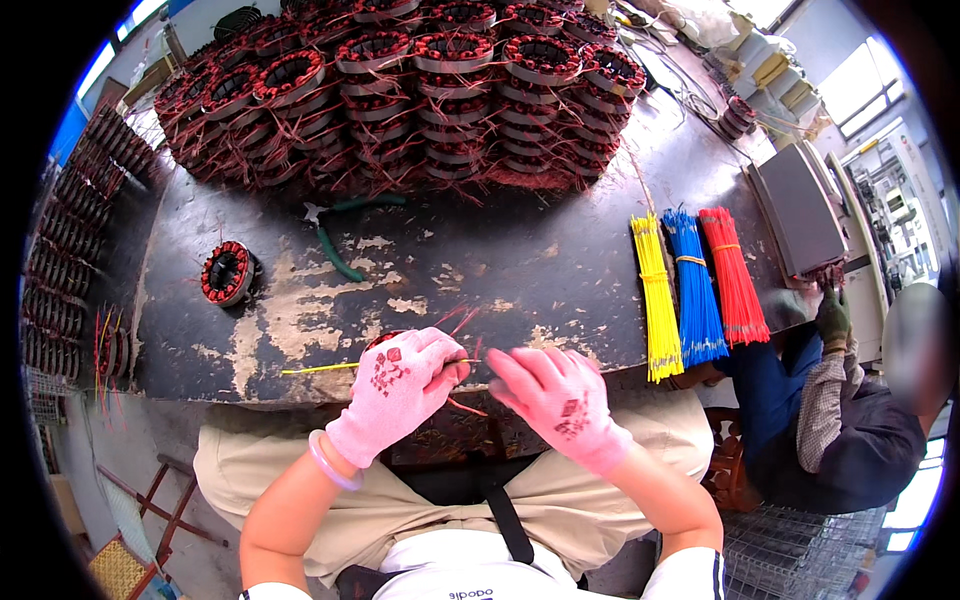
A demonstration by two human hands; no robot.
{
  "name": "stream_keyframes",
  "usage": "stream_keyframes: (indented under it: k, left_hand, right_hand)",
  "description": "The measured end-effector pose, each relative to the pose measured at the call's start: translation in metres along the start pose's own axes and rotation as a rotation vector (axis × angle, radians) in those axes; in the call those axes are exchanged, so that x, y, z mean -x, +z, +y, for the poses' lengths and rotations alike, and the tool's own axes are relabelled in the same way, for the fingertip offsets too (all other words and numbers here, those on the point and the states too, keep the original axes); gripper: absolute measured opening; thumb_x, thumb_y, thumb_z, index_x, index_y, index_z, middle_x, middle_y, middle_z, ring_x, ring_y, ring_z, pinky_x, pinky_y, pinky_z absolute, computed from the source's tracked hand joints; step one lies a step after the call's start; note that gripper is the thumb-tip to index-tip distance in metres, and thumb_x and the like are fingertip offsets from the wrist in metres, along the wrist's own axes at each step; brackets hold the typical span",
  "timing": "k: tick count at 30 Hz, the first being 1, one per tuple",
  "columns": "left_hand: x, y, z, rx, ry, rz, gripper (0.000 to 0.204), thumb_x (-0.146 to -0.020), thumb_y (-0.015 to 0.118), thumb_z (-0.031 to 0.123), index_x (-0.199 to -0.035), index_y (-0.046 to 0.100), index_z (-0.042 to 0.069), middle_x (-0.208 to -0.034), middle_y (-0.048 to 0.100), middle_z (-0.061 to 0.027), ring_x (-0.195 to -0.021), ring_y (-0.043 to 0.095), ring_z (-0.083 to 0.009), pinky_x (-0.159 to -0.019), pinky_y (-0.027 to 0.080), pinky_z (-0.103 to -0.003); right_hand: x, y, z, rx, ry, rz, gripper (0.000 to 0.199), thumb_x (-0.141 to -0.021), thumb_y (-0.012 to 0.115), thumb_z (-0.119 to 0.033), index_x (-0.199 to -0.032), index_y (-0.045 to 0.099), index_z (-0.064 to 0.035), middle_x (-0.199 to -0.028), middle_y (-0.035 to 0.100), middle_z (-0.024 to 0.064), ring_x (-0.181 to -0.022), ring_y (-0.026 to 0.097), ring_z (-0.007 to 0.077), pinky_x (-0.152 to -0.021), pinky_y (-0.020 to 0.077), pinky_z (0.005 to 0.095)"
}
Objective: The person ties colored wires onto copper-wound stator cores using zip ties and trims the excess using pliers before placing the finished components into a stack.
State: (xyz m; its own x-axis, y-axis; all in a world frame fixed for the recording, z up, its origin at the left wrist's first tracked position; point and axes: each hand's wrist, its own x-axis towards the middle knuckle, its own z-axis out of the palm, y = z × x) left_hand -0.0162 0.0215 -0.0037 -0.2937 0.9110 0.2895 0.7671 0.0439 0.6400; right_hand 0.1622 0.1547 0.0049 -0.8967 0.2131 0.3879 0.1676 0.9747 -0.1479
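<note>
Head | L hand [402, 382]: pinched on yel wire [318, 369] | R hand [560, 400]: can't tell grip

Windows [866, 86] glare white; fisheye bends the edges.

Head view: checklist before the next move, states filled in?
1. Yellow wire held by left hand: ok, it passes beneath the closed hand and a bit shows by the fingertips.
2. Right hand gripping anything: cannot tell, fingertips blurred.
3. Stator beside left hand, seating: cannot tell, mostly hidden.
4. Green-handled pliers clear of both hands: ok.
5. Yellow bundle, blue bundle, red bundle banded: ok.
</note>
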Motion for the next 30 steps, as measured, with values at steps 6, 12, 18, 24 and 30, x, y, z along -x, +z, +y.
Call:
stream_keyframes:
  k: [6, 12, 18, 24, 30]
  left_hand:
    - [0.001, 0.000, -0.001, 0.019, 0.031, 0.011, 0.013, -0.080, 0.071, 0.005, -0.092, 0.069, 0.008, -0.091, 0.070, -0.0062, -0.082, 0.068, -0.0293, -0.073, 0.055, -0.039]
    - [0.003, 0.003, -0.002, 0.016, 0.049, 0.036, 0.013, -0.079, 0.071, 0.005, -0.091, 0.069, 0.008, -0.092, 0.070, -0.0059, -0.082, 0.068, -0.0290, -0.073, 0.055, -0.039]
    - [0.004, 0.004, -0.005, 0.032, 0.035, 0.032, 0.013, -0.079, 0.072, 0.006, -0.091, 0.069, 0.008, -0.092, 0.070, -0.0064, -0.083, 0.068, -0.0296, -0.073, 0.055, -0.039]
    - [0.002, 0.001, -0.004, 0.007, 0.069, 0.028, 0.014, -0.079, 0.072, 0.006, -0.092, 0.069, 0.008, -0.092, 0.069, -0.0068, -0.082, 0.068, -0.0296, -0.073, 0.055, -0.039]
    - [0.006, 0.001, -0.007, 0.000, 0.096, 0.022, 0.013, -0.081, 0.074, 0.013, -0.091, 0.068, 0.010, -0.091, 0.069, -0.0046, -0.081, 0.068, -0.0267, -0.070, 0.055, -0.038]
  right_hand:
    - [-0.013, 0.025, 0.001, -0.248, 0.138, -0.112, 0.025, -0.090, 0.066, -0.026, -0.110, 0.063, -0.0121, -0.091, 0.063, 0.0028, -0.075, 0.062, 0.0172, -0.069, 0.0519, 0.0343]
    - [-0.026, 0.009, -0.001, -1.224, 0.847, -0.581, 0.021, -0.100, 0.053, -0.020, -0.099, 0.065, -0.0026, -0.078, 0.065, 0.0042, -0.068, 0.056, 0.0089, -0.064, 0.0486, 0.0283]
    - [-0.022, 0.001, 0.005, -0.047, 0.003, -0.217, 0.033, -0.082, 0.076, -0.026, -0.111, 0.065, -0.0137, -0.097, 0.065, 0.0029, -0.089, 0.067, 0.0237, -0.072, 0.0541, 0.0366]
    - [-0.030, 0.019, 0.011, -0.816, 0.516, -0.474, 0.021, -0.095, 0.063, -0.029, -0.102, 0.065, -0.0091, -0.085, 0.064, 0.0016, -0.072, 0.061, 0.0121, -0.063, 0.0499, 0.0325]
    - [-0.032, 0.007, 0.009, -0.723, 0.605, -0.541, 0.025, -0.095, 0.063, -0.028, -0.097, 0.068, -0.0042, -0.084, 0.070, 0.0040, -0.067, 0.060, 0.0101, -0.061, 0.0469, 0.0265]
